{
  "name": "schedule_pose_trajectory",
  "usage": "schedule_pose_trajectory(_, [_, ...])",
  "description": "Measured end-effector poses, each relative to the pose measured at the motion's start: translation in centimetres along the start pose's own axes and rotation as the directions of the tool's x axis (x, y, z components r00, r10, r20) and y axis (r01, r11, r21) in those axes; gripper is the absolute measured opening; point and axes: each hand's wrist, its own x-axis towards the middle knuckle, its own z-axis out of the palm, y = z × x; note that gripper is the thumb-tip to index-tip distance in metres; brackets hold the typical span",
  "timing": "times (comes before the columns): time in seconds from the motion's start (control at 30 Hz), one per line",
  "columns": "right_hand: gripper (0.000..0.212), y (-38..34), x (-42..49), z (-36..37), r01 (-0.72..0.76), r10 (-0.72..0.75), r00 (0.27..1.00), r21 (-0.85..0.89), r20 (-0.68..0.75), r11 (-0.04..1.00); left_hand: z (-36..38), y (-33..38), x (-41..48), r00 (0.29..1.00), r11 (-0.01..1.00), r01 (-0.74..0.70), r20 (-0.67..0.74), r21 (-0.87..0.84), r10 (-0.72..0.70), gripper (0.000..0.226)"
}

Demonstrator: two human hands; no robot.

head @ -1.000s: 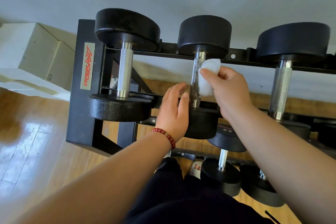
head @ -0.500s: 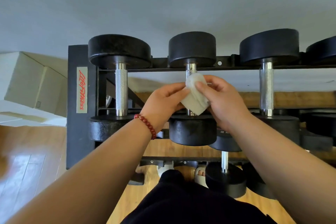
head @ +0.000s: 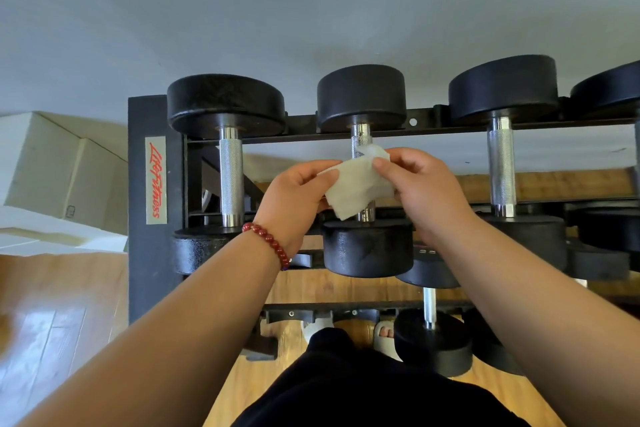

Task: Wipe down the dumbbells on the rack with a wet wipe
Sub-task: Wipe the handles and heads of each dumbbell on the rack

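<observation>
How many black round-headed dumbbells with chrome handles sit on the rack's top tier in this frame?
4: the left dumbbell, the middle dumbbell behind the white wet wipe, the right dumbbell, and a fourth dumbbell cropped at the right edge. More may lie beyond.

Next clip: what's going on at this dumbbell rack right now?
A person stands at a black rack of dumbbells, holding a white wet wipe between both hands. The left hand pinches its left edge and the right hand pinches its upper right part. The wipe is spread in front of the chrome handle of the middle dumbbell on the top tier; contact with the handle cannot be confirmed.
</observation>
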Motion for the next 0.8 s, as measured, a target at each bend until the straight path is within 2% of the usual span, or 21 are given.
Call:
schedule_pose_trajectory(0.07, [0.003,0.0,0.1,0.0,-0.001,0.001,1.000,0.001,-0.010,1.000,0.1,-0.1,0.2,0.998,0.994,0.054,-0.026,-0.093,-0.057,0.014])
schedule_pose_trajectory(0.17, [0.019,-0.2,0.3,-0.1,0.006,-0.006,0.999,-0.017,0.033,1.000,0.5,0.1,0.3,0.993,0.971,0.110,-0.022,-0.213,-0.117,0.014])
schedule_pose_trajectory(0.4, [0.020,-0.9,0.1,-0.1,0.049,-0.042,0.998,-0.146,0.052,0.988,1.0,0.7,0.7,0.981,0.938,0.168,-0.041,-0.304,-0.189,0.013])
schedule_pose_trajectory(0.53, [0.012,-1.1,-0.2,0.1,0.030,-0.030,0.999,0.000,0.039,1.000,1.1,0.7,0.8,0.984,0.940,0.166,-0.015,-0.298,-0.178,0.013])
schedule_pose_trajectory(0.67, [0.005,-0.2,0.8,0.0,0.101,-0.107,0.994,-0.228,-0.014,0.968,1.2,0.5,1.0,0.989,0.964,0.135,-0.026,-0.227,-0.144,0.015])
schedule_pose_trajectory(0.73, [0.016,0.2,1.1,0.0,0.101,-0.114,0.993,-0.314,-0.023,0.944,1.3,0.4,1.0,0.990,0.971,0.118,-0.055,-0.210,-0.132,0.013])
schedule_pose_trajectory(0.8, [0.013,0.4,1.2,0.1,0.145,-0.182,0.981,-0.380,-0.063,0.913,1.5,0.4,1.0,0.989,0.974,0.097,-0.088,-0.206,-0.117,0.013])
